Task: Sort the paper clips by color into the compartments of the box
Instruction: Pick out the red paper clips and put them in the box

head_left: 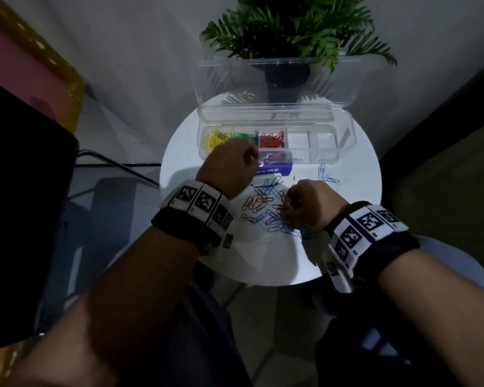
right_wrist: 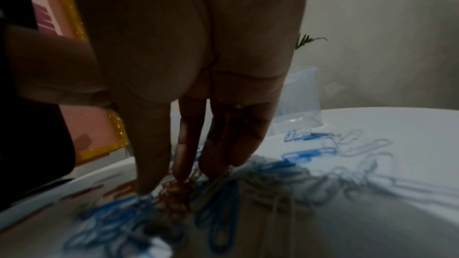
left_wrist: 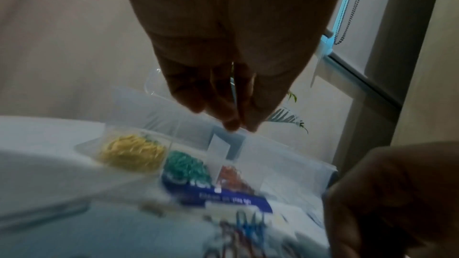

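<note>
1. Paper clips (head_left: 266,210) lie heaped mid-bench, directly under your right hand (head_left: 305,205), whose fingers pinch into the pile.
2. Your left hand (head_left: 229,169), clenched on what seems a clip, hovers at the box (head_left: 344,141) near the bench's far edge.

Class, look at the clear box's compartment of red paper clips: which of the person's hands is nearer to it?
Left. The left hand hovers at the box's near edge, just beside the red paper clips. The right hand is lower down the table, fingers in the loose pile.
</note>
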{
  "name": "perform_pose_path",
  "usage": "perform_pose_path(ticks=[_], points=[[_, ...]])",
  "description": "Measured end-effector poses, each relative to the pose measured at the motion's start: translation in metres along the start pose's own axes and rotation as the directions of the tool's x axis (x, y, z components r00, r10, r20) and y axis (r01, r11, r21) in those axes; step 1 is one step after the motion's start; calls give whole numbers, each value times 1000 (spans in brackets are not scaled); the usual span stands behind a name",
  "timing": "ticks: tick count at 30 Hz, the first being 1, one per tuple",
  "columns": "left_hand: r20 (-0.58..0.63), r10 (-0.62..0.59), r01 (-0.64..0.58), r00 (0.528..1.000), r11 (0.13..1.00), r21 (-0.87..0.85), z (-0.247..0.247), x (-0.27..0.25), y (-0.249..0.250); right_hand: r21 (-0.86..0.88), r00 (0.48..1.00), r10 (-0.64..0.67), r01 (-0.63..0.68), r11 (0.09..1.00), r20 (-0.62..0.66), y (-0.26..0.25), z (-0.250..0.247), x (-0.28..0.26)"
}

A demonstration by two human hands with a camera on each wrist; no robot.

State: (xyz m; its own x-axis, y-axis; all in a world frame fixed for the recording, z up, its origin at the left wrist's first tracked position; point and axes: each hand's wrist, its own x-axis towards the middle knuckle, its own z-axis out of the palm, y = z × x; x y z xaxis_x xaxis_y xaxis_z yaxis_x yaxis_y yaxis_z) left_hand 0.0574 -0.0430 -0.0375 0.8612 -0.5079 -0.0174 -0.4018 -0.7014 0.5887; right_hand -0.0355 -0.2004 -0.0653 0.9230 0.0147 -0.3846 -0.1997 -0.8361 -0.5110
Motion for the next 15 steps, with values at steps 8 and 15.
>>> perform_pose_path(ticks=[8,15], points=[[319,-247,153,915,944,292,25,-38,-18,-41,1000,20,-20,999,-9,-1,7,0],[300,-277,203,913,946,253,28,-38,-19,41,997,46,-43,998,-62,4,12,-3]])
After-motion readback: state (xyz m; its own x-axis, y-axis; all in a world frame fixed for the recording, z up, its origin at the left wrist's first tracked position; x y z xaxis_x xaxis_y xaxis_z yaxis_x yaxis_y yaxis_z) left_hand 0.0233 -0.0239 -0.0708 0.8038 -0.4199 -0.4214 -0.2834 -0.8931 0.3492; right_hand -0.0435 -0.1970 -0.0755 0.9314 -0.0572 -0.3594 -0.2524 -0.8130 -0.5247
